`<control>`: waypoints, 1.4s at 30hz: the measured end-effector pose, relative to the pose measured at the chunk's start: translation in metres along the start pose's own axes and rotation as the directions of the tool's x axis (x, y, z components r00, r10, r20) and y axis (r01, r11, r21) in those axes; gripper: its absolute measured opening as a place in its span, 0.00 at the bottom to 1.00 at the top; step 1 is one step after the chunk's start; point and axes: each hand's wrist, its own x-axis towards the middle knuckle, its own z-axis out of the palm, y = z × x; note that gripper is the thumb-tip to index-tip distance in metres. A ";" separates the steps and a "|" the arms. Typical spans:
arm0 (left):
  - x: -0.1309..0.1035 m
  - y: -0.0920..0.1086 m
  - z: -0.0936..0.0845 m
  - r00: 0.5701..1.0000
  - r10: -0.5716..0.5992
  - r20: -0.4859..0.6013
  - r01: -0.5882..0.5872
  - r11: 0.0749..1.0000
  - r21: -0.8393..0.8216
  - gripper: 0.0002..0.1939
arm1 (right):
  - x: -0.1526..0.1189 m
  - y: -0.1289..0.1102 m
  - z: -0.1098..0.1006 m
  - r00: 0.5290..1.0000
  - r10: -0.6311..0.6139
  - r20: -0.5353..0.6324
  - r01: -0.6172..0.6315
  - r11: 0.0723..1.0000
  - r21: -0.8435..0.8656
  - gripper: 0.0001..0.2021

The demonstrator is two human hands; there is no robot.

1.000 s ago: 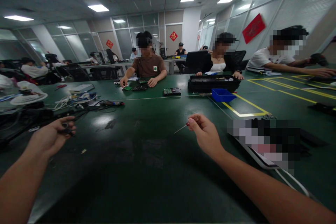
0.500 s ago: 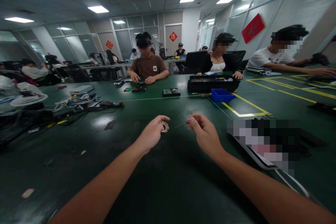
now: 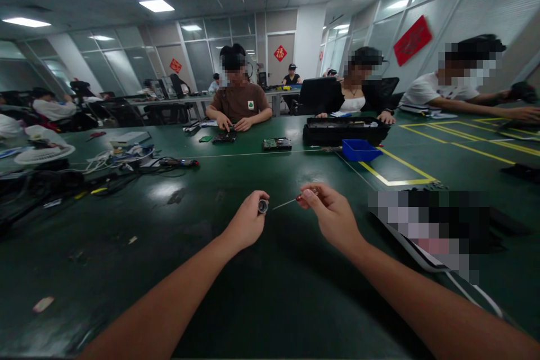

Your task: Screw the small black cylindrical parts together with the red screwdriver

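My left hand [image 3: 248,220] is closed around a small round metallic piece [image 3: 262,206], whose ring-like end faces to the right; the rest of it is hidden by my fingers. My right hand [image 3: 331,211] grips a screwdriver [image 3: 287,202] by its reddish, see-through handle. Its thin shaft points left and slightly down, with the tip a little short of the round piece and not touching it. Both hands are held above the green tabletop [image 3: 270,281].
Across the table a person in brown [image 3: 244,104] handles electronics; a circuit-board device [image 3: 277,143] lies nearby. At the back right stand a black case [image 3: 346,132] and a blue bin [image 3: 360,150]. Cables [image 3: 122,163] are heaped on the left. A blurred-out item [image 3: 422,230] lies right.
My left fingers have curled in around the round piece, its open end now turned more toward me. The screwdriver's tip has come nearer to it, moving left and slightly down.
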 end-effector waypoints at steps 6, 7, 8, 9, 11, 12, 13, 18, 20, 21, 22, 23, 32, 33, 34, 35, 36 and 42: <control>0.004 -0.002 -0.001 0.997 0.074 -0.019 -0.075 0.996 -0.042 0.17 | -0.002 -0.002 0.001 1.000 0.009 0.022 -0.009 1.000 0.000 0.13; 0.004 -0.002 0.000 0.997 0.078 -0.013 -0.078 0.996 -0.039 0.18 | -0.002 -0.002 0.001 1.000 0.010 0.026 -0.010 1.000 -0.003 0.13; 0.003 -0.002 0.000 0.997 0.077 -0.008 -0.077 0.996 -0.035 0.18 | -0.002 -0.002 0.001 1.000 0.011 0.030 -0.011 1.000 -0.009 0.12; 0.003 -0.002 0.000 0.997 0.073 -0.007 -0.073 0.997 -0.030 0.19 | -0.002 -0.002 0.002 0.999 0.013 0.032 -0.013 1.000 -0.017 0.12; 0.002 -0.001 0.000 0.998 0.060 -0.015 -0.060 0.998 -0.019 0.19 | -0.002 -0.002 0.002 0.999 0.019 0.027 -0.018 0.999 -0.035 0.12; 0.002 0.000 0.000 0.998 0.053 -0.019 -0.054 0.998 -0.012 0.18 | -0.002 -0.002 0.002 1.000 0.021 0.021 -0.020 0.999 -0.041 0.13; 0.003 0.000 0.000 0.999 0.050 -0.022 -0.050 0.999 -0.006 0.18 | -0.002 -0.003 0.002 1.000 0.021 0.016 -0.020 0.999 -0.043 0.13; 0.003 0.001 -0.002 0.996 0.082 -0.019 -0.082 0.997 0.017 0.18 | -0.002 -0.004 0.003 1.000 0.010 -0.006 -0.010 0.999 -0.044 0.14; 0.003 0.001 -0.002 0.995 0.093 -0.022 -0.093 0.996 0.014 0.18 | -0.002 -0.004 0.003 0.999 0.007 -0.033 -0.009 0.999 -0.048 0.14; 0.003 0.000 -0.002 0.995 0.096 -0.023 -0.095 0.995 0.011 0.18 | -0.002 -0.004 0.002 0.999 0.008 -0.042 -0.010 0.999 -0.051 0.14; 0.002 0.000 -0.001 0.995 0.095 -0.023 -0.095 0.995 0.009 0.18 | -0.001 -0.004 0.002 0.999 0.008 -0.047 -0.011 0.999 -0.053 0.14; 0.002 -0.001 -0.001 0.996 0.093 -0.019 -0.093 0.996 0.006 0.18 | -0.001 -0.003 0.002 0.999 0.009 -0.044 -0.011 0.999 -0.053 0.14; 0.003 -0.005 0.000 0.996 0.089 -0.013 -0.089 0.996 0.015 0.19 | -0.001 -0.004 -0.001 1.000 0.030 0.003 -0.030 0.994 -0.103 0.15; 0.003 -0.005 0.000 0.995 0.096 -0.014 -0.096 0.995 0.023 0.19 | -0.002 -0.004 -0.001 0.999 0.030 0.011 -0.029 0.992 -0.124 0.15; 0.003 -0.004 -0.001 0.994 0.106 -0.012 -0.105 0.994 0.032 0.19 | -0.002 -0.005 -0.002 0.999 0.027 0.020 -0.024 0.990 -0.140 0.14; 0.003 -0.003 -0.001 0.993 0.115 -0.007 -0.114 0.993 0.041 0.19 | -0.003 -0.005 -0.002 0.999 0.020 0.034 -0.015 0.989 -0.149 0.13; 0.003 -0.003 -0.002 0.992 0.123 -0.002 -0.122 0.991 0.051 0.18 | -0.003 -0.006 -0.003 0.999 0.010 0.049 -0.003 0.988 -0.153 0.12; 0.001 -0.001 -0.002 0.989 0.145 0.022 -0.146 0.986 0.086 0.19 | -0.005 -0.007 -0.003 0.994 -0.008 0.113 0.037 0.967 -0.252 0.12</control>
